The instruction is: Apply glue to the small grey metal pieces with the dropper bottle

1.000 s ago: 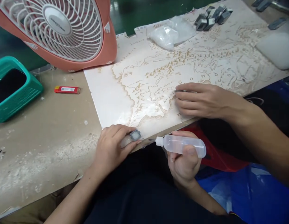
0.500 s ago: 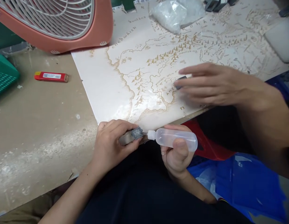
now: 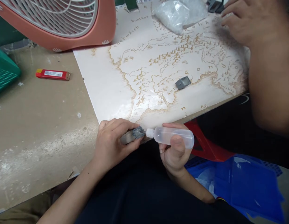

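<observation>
My left hand (image 3: 114,141) is closed around a small grey plastic part (image 3: 127,137), with its recessed rectangular end (image 3: 138,132) turned toward the right. My right hand (image 3: 174,151) grips a translucent squeeze bottle (image 3: 173,136) lying nearly level, thumb against its side. The bottle's white cap (image 3: 149,133) points left, and its thin tip reaches the recessed end; whether it touches, I cannot tell. Both hands are at the table's front edge. Farther back on the map sheet (image 3: 116,93) lies another small grey part (image 3: 183,82).
A co-worker's hand (image 3: 242,18) is at the upper right, near dark grey parts (image 3: 214,5). A clear plastic bag (image 3: 173,15) lies beside them. At left are a pink fan (image 3: 107,28), a red-and-yellow box cutter-like item (image 3: 53,74) and a green basket (image 3: 5,71). Blue plastic (image 3: 249,183) lies below.
The co-worker's hand has left the grey part on the map and moved to the upper right. My bottle tip has shifted slightly left over the part's recessed end.
</observation>
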Available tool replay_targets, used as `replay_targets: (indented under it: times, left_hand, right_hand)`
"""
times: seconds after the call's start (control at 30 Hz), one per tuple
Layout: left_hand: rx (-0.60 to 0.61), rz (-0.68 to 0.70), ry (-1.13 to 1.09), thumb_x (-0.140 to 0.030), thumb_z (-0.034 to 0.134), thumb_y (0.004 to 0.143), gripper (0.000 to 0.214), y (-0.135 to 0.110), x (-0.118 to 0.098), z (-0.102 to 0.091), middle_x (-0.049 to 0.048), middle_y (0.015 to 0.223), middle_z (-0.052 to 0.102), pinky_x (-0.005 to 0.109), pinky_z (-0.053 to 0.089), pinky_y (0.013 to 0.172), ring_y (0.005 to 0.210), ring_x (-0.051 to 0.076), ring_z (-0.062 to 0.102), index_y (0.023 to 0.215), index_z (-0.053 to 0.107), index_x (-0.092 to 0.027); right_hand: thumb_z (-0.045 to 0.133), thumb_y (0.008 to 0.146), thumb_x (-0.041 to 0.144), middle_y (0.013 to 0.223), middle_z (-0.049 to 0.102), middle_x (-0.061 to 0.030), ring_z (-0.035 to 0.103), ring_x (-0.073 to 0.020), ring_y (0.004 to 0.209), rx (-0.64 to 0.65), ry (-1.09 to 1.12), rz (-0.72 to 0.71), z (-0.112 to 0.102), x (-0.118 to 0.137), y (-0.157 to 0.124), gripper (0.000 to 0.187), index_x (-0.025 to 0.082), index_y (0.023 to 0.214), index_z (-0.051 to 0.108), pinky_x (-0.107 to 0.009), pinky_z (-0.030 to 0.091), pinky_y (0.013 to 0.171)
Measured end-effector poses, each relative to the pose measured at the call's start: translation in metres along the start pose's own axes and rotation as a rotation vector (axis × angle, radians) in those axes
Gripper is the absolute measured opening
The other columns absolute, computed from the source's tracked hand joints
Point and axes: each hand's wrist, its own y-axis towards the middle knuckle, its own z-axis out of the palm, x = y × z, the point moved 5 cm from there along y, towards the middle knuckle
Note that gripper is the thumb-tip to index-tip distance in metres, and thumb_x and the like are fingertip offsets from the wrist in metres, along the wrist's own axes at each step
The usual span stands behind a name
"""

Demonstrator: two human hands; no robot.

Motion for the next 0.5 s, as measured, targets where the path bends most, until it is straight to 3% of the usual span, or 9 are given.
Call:
replay_targets:
  times: [0.27,0.5]
  left_hand:
    - [-0.016,0.024,-0.003,-0.024,0.094,0.084,0.03,0.0,0.001,0.0,-0.0057,0.099,0.085,0.043,0.041,0.083,0.089,0.021,0.079,0.106,0.075,-0.029]
    - [-0.03,0.034,0.001,-0.025,0.096,0.084,0.03,0.0,0.0,-0.001,-0.0061,0.096,0.084,0.042,0.041,0.082,0.086,0.02,0.078,0.105,0.074,-0.028]
  right_hand:
    - [0.074,0.103,0.05,0.046,0.051,0.0078,0.043,-0.0095,0.032,-0.059,0.036,-0.011,-0.004,0.001,0.001,0.03,0.021,0.104,0.079,-0.022,0.033,0.033]
    - [0.074,0.1,0.06,0.046,0.048,0.0062,0.041,-0.0119,0.032,-0.054,0.006,0.009,-0.01,0.005,0.0,0.033,0.028,0.107,0.079,-0.028,0.032,0.033]
